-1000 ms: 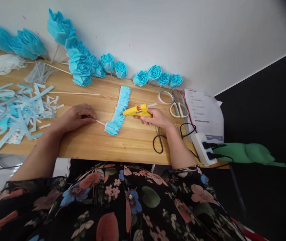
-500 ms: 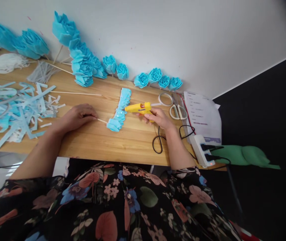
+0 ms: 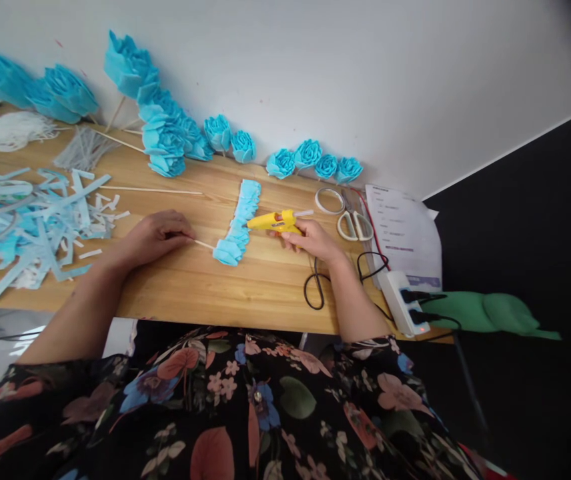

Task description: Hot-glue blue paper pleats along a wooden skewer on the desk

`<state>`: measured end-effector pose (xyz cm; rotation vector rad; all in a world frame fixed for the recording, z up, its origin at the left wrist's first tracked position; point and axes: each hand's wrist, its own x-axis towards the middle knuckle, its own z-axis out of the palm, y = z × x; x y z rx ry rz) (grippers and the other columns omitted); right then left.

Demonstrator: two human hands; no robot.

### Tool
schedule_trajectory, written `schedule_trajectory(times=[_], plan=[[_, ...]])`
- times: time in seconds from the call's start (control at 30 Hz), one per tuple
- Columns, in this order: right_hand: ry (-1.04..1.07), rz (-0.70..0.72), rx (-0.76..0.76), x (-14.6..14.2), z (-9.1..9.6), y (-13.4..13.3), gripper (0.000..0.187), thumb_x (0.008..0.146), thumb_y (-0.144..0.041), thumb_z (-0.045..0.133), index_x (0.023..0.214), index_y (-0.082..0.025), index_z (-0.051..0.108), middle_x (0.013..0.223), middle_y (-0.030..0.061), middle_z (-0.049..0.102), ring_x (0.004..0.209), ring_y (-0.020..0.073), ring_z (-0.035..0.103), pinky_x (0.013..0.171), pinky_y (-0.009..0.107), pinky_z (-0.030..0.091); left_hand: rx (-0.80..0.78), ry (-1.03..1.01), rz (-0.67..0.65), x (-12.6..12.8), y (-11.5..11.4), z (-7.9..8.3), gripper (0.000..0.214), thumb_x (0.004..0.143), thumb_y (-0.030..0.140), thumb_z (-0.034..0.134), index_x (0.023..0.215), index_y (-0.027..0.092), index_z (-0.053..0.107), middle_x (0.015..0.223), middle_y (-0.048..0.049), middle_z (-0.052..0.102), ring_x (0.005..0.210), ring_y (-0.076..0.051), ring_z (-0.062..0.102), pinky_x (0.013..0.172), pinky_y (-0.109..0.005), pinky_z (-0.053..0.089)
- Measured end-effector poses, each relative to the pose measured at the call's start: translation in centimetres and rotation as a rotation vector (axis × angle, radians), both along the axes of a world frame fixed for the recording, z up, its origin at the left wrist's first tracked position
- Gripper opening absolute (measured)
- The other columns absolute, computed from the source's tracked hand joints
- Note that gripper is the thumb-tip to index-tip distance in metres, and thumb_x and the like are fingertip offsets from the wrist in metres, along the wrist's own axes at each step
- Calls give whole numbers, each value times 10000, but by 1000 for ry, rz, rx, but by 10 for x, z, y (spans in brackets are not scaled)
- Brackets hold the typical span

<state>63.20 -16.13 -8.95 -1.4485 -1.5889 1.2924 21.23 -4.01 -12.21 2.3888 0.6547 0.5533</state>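
A strip of blue paper petals (image 3: 239, 222) lies on the wooden table (image 3: 205, 280), its near end rolled around a thin wooden stick (image 3: 203, 244). My left hand (image 3: 153, 235) rests on the table with its fingers closed on the stick's other end. My right hand (image 3: 310, 240) grips a yellow glue gun (image 3: 273, 222), whose nozzle points left and touches the strip's right edge near its middle.
Finished blue paper roses (image 3: 310, 160) line the wall, with larger ones (image 3: 163, 130) further left. Blue paper scraps (image 3: 30, 213) cover the table's left. Another stick (image 3: 150, 191), a tape ring (image 3: 329, 199), scissors (image 3: 353, 223), papers (image 3: 405, 230), black cable (image 3: 315, 290) and a power strip (image 3: 403, 303) lie around.
The glue gun's nozzle has shifted a little along the petal strip. My left hand has stayed on the stick.
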Motion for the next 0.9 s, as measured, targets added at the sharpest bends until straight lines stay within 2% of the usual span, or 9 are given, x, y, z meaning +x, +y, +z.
schedule_trajectory(times=[0.43, 0.7, 0.9], plan=[[-2, 10, 16, -5, 6, 0, 421, 910, -603, 860, 950, -211, 713, 763, 20, 769, 597, 127, 597, 517, 246, 464, -38, 7, -11, -1, 1, 2, 368, 1145, 528, 645, 995, 238, 815, 1018, -75, 834, 949, -252, 767, 934, -370, 629], [-4, 54, 2, -4, 8, -2, 446, 921, -590, 847, 1074, -173, 800, 799, 40, 780, 634, 151, 649, 539, 254, 490, -43, -7, 8, -3, 0, 1, 387, 1148, 554, 631, 1012, 258, 840, 1039, -59, 853, 974, -256, 777, 959, -378, 652], [-23, 49, -6, -2, 6, -3, 406, 937, -562, 860, 1058, -178, 814, 789, 46, 786, 656, 172, 673, 553, 260, 506, -49, 18, 10, -3, -1, 4, 400, 1158, 557, 613, 1014, 258, 836, 1043, -61, 851, 979, -266, 774, 977, -391, 659]])
